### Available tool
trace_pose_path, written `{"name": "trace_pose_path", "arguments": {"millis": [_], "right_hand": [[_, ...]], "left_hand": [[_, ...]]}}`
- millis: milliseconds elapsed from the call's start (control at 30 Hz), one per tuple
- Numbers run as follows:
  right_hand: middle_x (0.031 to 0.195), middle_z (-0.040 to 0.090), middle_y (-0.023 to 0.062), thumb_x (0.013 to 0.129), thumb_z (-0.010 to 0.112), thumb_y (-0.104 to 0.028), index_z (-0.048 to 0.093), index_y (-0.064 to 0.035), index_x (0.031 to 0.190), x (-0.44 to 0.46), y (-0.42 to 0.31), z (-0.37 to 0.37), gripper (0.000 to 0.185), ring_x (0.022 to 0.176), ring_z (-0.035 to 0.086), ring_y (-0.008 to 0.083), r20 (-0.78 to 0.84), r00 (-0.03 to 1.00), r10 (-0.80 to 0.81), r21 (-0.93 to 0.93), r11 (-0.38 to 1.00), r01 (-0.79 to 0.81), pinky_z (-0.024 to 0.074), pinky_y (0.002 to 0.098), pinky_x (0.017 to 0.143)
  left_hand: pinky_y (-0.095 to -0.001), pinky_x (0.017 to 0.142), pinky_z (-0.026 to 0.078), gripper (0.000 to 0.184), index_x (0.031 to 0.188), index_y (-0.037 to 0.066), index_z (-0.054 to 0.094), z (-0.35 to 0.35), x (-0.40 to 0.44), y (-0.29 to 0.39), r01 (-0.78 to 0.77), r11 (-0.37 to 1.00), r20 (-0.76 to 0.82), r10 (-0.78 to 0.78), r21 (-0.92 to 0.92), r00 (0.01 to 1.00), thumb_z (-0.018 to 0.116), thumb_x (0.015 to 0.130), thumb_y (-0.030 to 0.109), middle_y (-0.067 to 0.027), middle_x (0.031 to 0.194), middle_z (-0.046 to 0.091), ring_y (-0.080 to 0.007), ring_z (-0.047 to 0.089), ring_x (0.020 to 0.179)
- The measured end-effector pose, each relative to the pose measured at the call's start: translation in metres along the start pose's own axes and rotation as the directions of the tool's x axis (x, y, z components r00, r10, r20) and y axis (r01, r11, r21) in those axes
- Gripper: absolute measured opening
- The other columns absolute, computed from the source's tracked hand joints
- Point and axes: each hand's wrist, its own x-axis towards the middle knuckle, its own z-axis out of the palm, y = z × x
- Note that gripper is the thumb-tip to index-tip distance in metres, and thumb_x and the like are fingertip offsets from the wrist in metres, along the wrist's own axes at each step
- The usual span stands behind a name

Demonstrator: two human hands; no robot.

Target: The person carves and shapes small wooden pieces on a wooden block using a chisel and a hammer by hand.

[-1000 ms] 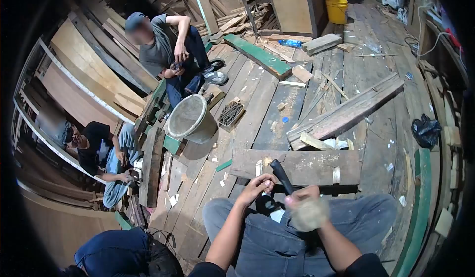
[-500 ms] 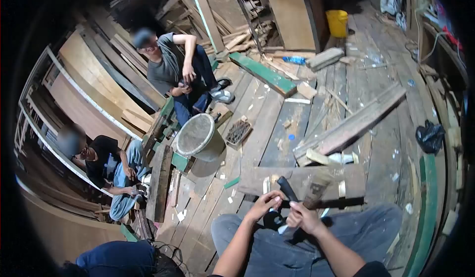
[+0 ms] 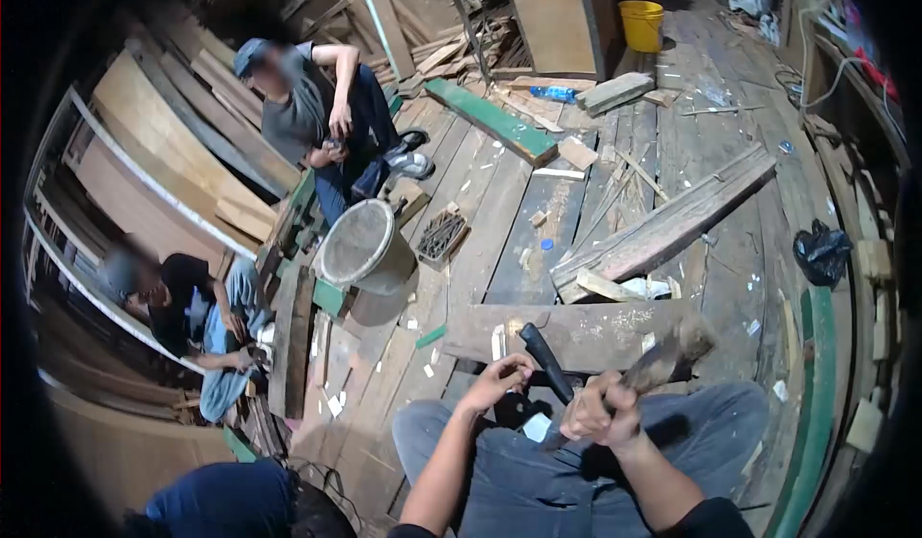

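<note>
My right hand (image 3: 600,411) is closed around a worn brown wooden piece, club-like, whose blurred thick end (image 3: 677,354) points up and to the right. A black handle (image 3: 547,360) slants up to the left from beside that fist; whether the fist grips it too, I cannot tell. My left hand (image 3: 493,386) is just left of the black handle, its fingers loosely curved and apart, with nothing visible in them. In front of my legs lies a thick wooden plank (image 3: 605,331) dusted with shavings. Something white (image 3: 537,427) shows below, between my hands.
A grey bucket (image 3: 389,264) and a box of nail-like metal pieces (image 3: 443,235) stand ahead on the left. Two people sit farther left, hands on small objects. A long beam (image 3: 672,221), a green board (image 3: 490,120) and a black plastic bag (image 3: 822,253) lie on the plank floor.
My hands have drawn apart: the left lets go and shifts left, while the right lifts slightly with the wooden piece. The black handle shows more fully. The whole view has shifted a little.
</note>
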Motion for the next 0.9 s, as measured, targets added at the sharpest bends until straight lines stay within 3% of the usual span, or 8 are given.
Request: {"name": "trace_pose_path", "arguments": {"millis": [67, 133, 267, 333, 367, 433, 533, 900], "right_hand": [[0.049, 0.036, -0.0001, 0.087, 0.065, -0.033, 0.039, -0.0074, 0.054, -0.003, -0.006, -0.010, 0.049, 0.044, 0.034, 0.0117, -0.138, 0.990, 0.013, -0.374, 0.925, -0.064, 0.0282, 0.0290, 0.045], [0.054, 0.040, 0.0012, 0.081, 0.069, -0.023, 0.043, -0.0071, 0.055, -0.002, -0.015, -0.036, 0.040, 0.051, 0.042, 0.0118, 0.036, 0.992, -0.122, -0.975, 0.212, 0.061, 0.0309, 0.0290, 0.047], [0.047, 0.030, -0.0008, 0.096, 0.048, -0.048, 0.036, -0.0105, 0.057, -0.007, 0.012, -0.028, 0.056, 0.040, 0.021, 0.0103, -0.006, 1.000, 0.030, -0.076, 0.997, -0.031, 0.0230, 0.0293, 0.046], [0.048, 0.039, 0.0007, 0.094, 0.057, -0.038, 0.045, -0.0067, 0.059, -0.005, 0.012, -0.038, 0.049, 0.041, 0.035, 0.0130, -0.167, 0.976, 0.142, -0.011, 0.989, -0.146, 0.0309, 0.0318, 0.046], [0.050, 0.045, 0.0026, 0.090, 0.063, -0.033, 0.051, -0.0042, 0.063, -0.005, 0.015, -0.043, 0.040, 0.044, 0.043, 0.0153, -0.349, 0.937, -0.032, -0.547, 0.818, -0.176, 0.0364, 0.0332, 0.048], [0.062, 0.063, 0.0086, 0.075, 0.076, -0.018, 0.065, 0.0008, 0.080, -0.014, 0.022, -0.094, 0.022, 0.061, 0.063, 0.0197, -0.037, 0.937, -0.347, -0.999, 0.050, -0.020, 0.0493, 0.0344, 0.061], [0.067, 0.067, 0.0114, 0.073, 0.076, -0.015, 0.068, 0.0021, 0.082, -0.002, 0.024, -0.073, 0.021, 0.060, 0.064, 0.0198, -0.382, 0.916, -0.118, -0.924, 0.018, -0.383, 0.0498, 0.0329, 0.061], [0.083, 0.071, 0.0091, 0.073, 0.079, -0.016, 0.070, 0.0004, 0.093, -0.005, 0.053, -0.085, 0.028, 0.074, 0.063, 0.0117, -0.341, 0.935, -0.101, -0.909, 0.288, -0.300, 0.0508, 0.0314, 0.069]], "left_hand": [[-0.0199, 0.064, 0.040, 0.013, 0.100, 0.007, 0.060, -0.001, 0.001, -0.002, 0.021, 0.999, -0.020, -0.021, -0.029, 1.000, 0.061, 0.096, 0.018, 0.0049, 0.082, 0.055, -0.0036, 0.048, 0.071], [-0.0204, 0.067, 0.042, 0.011, 0.103, 0.005, 0.059, -0.002, 0.002, -0.001, 0.051, 0.998, -0.025, -0.051, -0.021, 0.998, 0.060, 0.095, 0.013, 0.0034, 0.085, 0.055, -0.0045, 0.049, 0.074], [-0.0197, 0.063, 0.041, 0.014, 0.103, 0.007, 0.060, 0.002, 0.001, 0.001, -0.012, 0.999, 0.011, 0.012, -0.042, 1.000, 0.062, 0.095, 0.017, 0.0046, 0.082, 0.054, -0.0038, 0.048, 0.070], [-0.0197, 0.064, 0.041, 0.013, 0.104, 0.006, 0.060, -0.002, 0.000, -0.001, 0.023, 0.999, -0.010, -0.024, -0.046, 1.000, 0.062, 0.094, 0.014, 0.0043, 0.083, 0.055, -0.0034, 0.048, 0.070], [-0.0195, 0.064, 0.041, 0.014, 0.105, 0.006, 0.060, -0.006, 0.001, -0.008, 0.029, 0.998, -0.021, -0.030, -0.049, 0.999, 0.062, 0.094, 0.014, 0.0041, 0.084, 0.056, -0.0031, 0.048, 0.071], [-0.0204, 0.068, 0.043, 0.016, 0.106, 0.005, 0.059, -0.007, 0.002, -0.011, -0.010, 0.999, -0.023, 0.009, -0.031, 1.000, 0.063, 0.092, 0.013, 0.0030, 0.089, 0.057, -0.0045, 0.051, 0.076], [-0.0235, 0.081, 0.047, 0.022, 0.108, 0.005, 0.058, -0.009, 0.000, -0.013, -0.097, 0.995, -0.025, 0.097, 0.009, 0.995, 0.065, 0.089, 0.011, 0.0008, 0.099, 0.060, -0.0085, 0.057, 0.090], [-0.0194, 0.066, 0.041, 0.033, 0.121, 0.007, 0.057, -0.006, -0.005, 0.006, -0.273, 0.955, -0.245, 0.240, -0.113, 0.939, 0.063, 0.094, 0.025, 0.0017, 0.090, 0.058, -0.0050, 0.051, 0.076]]}}
